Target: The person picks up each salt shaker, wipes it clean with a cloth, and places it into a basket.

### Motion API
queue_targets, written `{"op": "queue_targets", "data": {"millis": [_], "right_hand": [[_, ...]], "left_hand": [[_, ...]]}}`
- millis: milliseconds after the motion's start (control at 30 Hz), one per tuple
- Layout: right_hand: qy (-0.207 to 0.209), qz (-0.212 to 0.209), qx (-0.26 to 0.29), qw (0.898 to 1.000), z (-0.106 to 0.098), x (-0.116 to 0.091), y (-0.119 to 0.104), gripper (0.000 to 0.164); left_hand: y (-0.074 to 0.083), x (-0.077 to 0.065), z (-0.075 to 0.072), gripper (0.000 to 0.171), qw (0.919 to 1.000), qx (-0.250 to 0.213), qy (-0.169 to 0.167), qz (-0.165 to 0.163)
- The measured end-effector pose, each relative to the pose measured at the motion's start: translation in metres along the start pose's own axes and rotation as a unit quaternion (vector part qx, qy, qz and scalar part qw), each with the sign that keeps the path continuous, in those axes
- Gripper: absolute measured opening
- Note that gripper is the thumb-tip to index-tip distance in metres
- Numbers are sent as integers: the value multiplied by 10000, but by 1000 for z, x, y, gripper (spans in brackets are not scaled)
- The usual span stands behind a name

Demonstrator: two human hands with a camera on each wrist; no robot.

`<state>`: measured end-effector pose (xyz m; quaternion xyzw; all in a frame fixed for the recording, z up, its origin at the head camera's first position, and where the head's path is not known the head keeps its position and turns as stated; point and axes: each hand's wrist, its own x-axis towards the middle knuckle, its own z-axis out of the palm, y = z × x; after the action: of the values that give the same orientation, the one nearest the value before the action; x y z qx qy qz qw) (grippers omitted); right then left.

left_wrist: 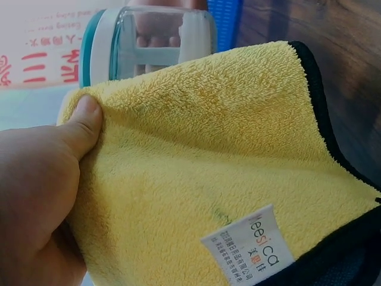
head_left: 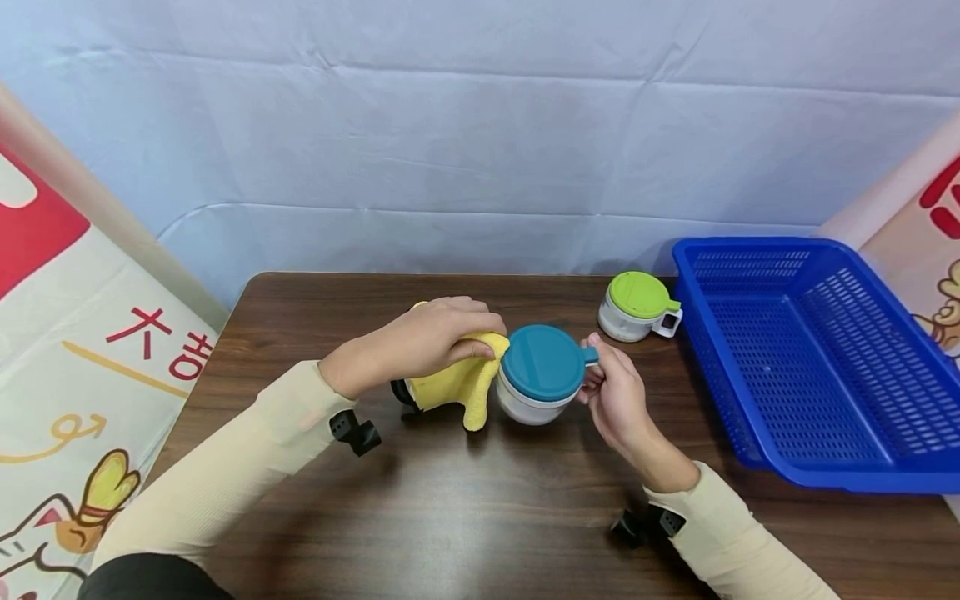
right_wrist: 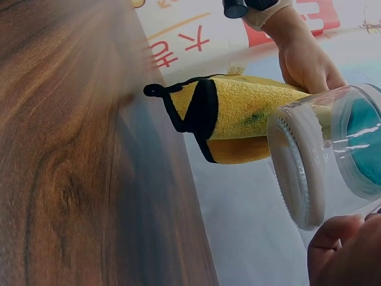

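Observation:
A glass seasoning jar with a teal lid (head_left: 543,363) is held up by its handle in my right hand (head_left: 617,392). My left hand (head_left: 438,337) pinches a yellow cloth (head_left: 457,383) between thumb and fingers, at the jar's left side. In the left wrist view the cloth (left_wrist: 196,137) hangs spread, with a black edge and a white label, and overlaps the jar (left_wrist: 149,44). The right wrist view shows the clear jar (right_wrist: 321,155) tilted in that frame, its pale bottom toward the table, and the cloth (right_wrist: 250,113) beside it.
A second jar with a lime-green lid (head_left: 639,305) stands at the table's back right. To its right sits a blue plastic basket (head_left: 750,417) with perforated walls. The brown wooden table (head_left: 465,517) ends at a pale cloth backdrop (head_left: 420,150).

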<state>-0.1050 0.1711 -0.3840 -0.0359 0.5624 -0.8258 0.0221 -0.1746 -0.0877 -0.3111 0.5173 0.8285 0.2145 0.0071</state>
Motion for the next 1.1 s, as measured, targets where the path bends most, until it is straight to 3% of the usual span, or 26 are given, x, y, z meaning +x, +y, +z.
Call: {"op": "queue_targets", "data": {"millis": [533,1100], "right_hand": [[72,142,-151,9998,4,-2,0,51],[16,83,-183,9998,3,0,5,52]], "left_hand": [[-5,6,0,18,9998,65,-23,-173],[-10,23,4,21,9995,224,-15,-216]]}}
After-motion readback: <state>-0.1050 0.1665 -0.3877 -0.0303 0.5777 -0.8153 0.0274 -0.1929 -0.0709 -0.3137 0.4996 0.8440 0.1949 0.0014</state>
